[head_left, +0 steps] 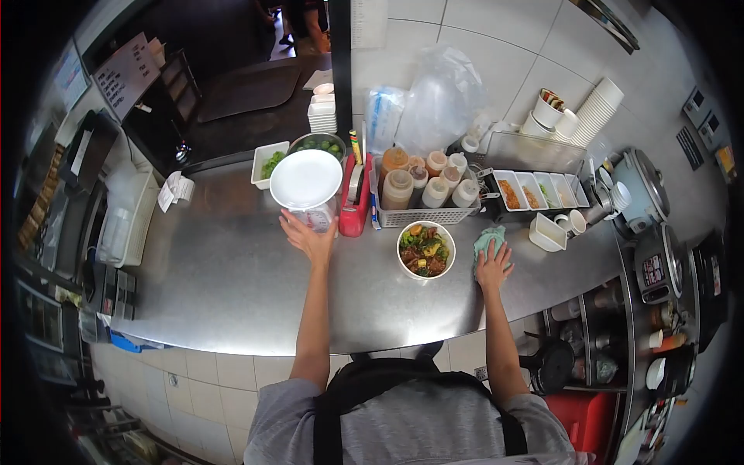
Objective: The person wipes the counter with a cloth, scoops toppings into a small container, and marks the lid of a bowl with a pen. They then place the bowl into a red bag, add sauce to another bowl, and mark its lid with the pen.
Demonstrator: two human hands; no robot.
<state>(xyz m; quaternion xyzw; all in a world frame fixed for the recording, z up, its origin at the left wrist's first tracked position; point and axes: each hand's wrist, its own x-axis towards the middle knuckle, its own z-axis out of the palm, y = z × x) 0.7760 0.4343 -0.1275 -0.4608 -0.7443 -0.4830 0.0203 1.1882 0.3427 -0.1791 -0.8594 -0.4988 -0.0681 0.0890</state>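
Observation:
My left hand (pixel 312 239) reaches to the near edge of a white round lid or plate (pixel 306 179), beside clear plastic containers (pixel 315 218); its fingers are spread, and whether they grip anything is hidden. My right hand (pixel 493 267) lies on a green cloth (pixel 488 241) on the steel counter, its fingers spread. Between the hands stands an open white bowl (pixel 426 249) of meat and green vegetables. Just right of my left hand is a red tape dispenser (pixel 353 209).
Behind the bowl, a grey basket (pixel 422 216) holds several sauce bottles. A topping tray (pixel 535 191), a small white container (pixel 548 233) and cups (pixel 576 222) stand at the right. White and dark bowls of greens (pixel 268 165) sit behind the lid.

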